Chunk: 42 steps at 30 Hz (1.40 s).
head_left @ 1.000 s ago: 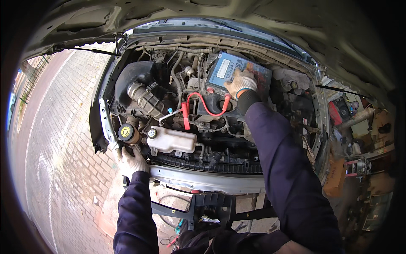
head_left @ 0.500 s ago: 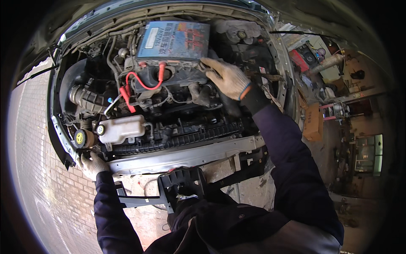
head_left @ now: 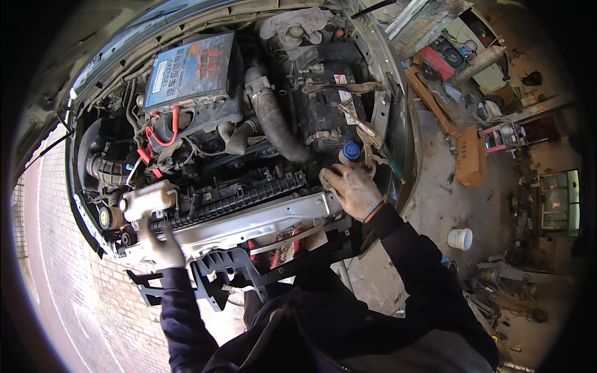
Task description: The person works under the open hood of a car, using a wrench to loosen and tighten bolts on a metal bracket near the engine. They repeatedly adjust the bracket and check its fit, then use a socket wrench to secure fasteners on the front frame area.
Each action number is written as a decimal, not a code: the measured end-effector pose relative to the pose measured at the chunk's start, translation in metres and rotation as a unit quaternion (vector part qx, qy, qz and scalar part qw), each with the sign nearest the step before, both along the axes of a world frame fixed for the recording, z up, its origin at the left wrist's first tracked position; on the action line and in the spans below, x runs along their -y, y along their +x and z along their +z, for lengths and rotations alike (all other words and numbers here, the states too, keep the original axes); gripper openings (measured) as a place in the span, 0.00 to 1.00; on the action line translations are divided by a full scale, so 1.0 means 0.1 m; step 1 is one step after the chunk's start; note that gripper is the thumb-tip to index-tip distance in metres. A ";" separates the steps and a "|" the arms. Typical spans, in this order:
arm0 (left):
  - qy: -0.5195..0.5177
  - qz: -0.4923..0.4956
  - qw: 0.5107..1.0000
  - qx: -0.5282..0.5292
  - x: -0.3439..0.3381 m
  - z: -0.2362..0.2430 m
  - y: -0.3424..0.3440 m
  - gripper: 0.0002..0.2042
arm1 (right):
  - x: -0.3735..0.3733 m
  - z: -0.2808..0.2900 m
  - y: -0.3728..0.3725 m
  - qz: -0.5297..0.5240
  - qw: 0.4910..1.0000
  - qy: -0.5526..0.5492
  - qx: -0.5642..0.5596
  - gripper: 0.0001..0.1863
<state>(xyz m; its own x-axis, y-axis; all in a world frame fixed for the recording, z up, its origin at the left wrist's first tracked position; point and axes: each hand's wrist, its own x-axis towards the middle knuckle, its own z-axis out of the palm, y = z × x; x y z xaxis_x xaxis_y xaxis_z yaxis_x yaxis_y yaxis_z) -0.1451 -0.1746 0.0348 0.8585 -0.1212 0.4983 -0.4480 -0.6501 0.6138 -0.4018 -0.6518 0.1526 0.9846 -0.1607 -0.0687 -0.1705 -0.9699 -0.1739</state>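
We see a long silver metal crossbar (head_left: 267,222) between the gloved left hand (head_left: 163,245) and gloved right hand (head_left: 353,191), whether either grasps we cannot tell, where a right-hand slip could knock the round blue plastic cap (head_left: 350,151) just beyond it.

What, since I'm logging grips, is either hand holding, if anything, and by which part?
I cannot tell: the blurred left hand overlaps the long silver metal crossbeam; the right hand is beside the round blue plastic cap.
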 end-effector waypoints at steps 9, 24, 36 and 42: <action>0.080 -0.343 0.903 -0.246 2.80 0.81 -1.33 0.29 | 0.08 -0.14 -0.12 0.042 0.999 -0.008 0.029 0.32; 0.154 -0.322 0.914 -0.193 3.30 0.60 -1.35 0.13 | 0.46 0.01 0.02 0.145 0.976 0.104 -0.125 0.41; 0.051 -0.275 0.901 -0.332 3.36 0.48 -1.44 0.18 | 0.69 -0.08 0.41 0.107 0.951 0.225 -0.181 0.48; 0.061 -0.203 0.955 -0.205 3.26 0.46 -1.41 0.17 | 0.71 -0.30 0.48 0.066 0.954 0.251 -0.147 0.21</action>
